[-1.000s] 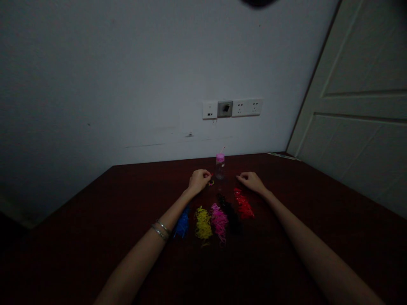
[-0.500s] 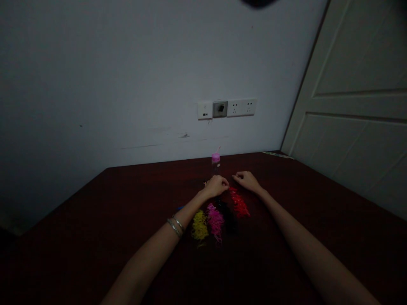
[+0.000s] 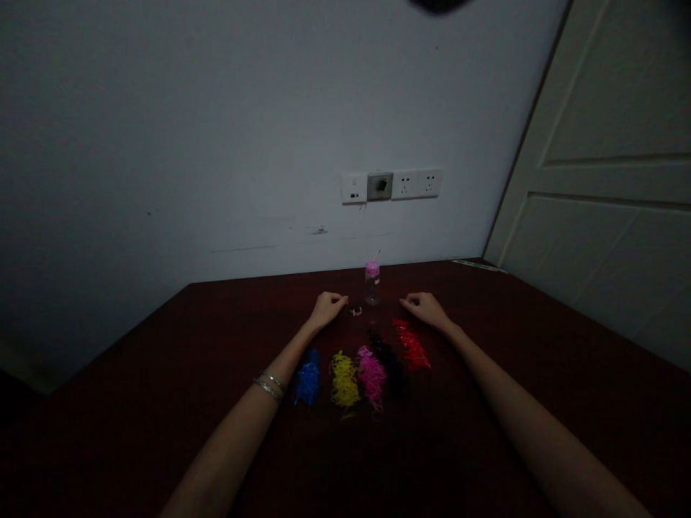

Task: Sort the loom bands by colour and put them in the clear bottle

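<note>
My left hand [image 3: 327,310] is closed in a pinch beside a small multicoloured cluster [image 3: 356,311] on the table. Anything between its fingertips is too small to make out. My right hand [image 3: 426,309] rests behind the red pile, fingers curled and pressed together; what they hold, if anything, does not show. Between my forearms lie piles of thin strands that look like small rubber bands: blue [image 3: 308,378], yellow [image 3: 344,381], pink [image 3: 371,375], black [image 3: 391,367] and red [image 3: 412,345]. Behind them stands a clear bottle with a pink lid [image 3: 372,270].
The dark red table [image 3: 162,403] meets a pale wall [image 3: 242,144] at the back. Wall sockets [image 3: 415,184] sit above the bottle. At right is a panelled door [image 3: 610,180], with a thin strip [image 3: 478,265] lying near the back corner.
My left hand has moved left, away from the red and black piles, to beside the small cluster. The blue pile now shows. My right hand keeps its place; the view has shifted slightly.
</note>
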Tool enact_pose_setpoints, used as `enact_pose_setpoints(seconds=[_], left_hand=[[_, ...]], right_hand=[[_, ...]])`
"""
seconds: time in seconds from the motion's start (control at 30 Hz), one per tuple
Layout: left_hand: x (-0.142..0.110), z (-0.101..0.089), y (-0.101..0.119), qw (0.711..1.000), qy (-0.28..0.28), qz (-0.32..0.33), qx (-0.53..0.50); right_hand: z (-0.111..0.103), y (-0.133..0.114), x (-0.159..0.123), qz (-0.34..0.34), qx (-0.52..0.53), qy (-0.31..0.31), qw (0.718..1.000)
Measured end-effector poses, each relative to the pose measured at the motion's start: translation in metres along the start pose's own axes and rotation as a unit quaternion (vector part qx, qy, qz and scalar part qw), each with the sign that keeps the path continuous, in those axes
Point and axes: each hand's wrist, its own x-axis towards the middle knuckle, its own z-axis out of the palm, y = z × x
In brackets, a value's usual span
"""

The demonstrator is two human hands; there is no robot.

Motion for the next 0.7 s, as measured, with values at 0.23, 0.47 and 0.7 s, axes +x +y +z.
enact_pose_setpoints(seconds=[0.23,0.47,0.7], left_hand=[[-0.001,-0.012,-0.044,0.986,0.114,-0.093,-0.079],[-0.003,-0.011,-0.042,0.987,0.112,-0.083,-0.080],[-0.006,-0.010,-0.038,0.987,0.108,-0.088,-0.075]], right_hand=[[0.002,0.003,0.001,0.012,0.004,-0.002,1.000],[-0.004,-0.004,0.007,0.036,0.162,-0.028,0.986],[-0.009,-0.069,0.011,-0.060,0.135,-0.114,0.982]])
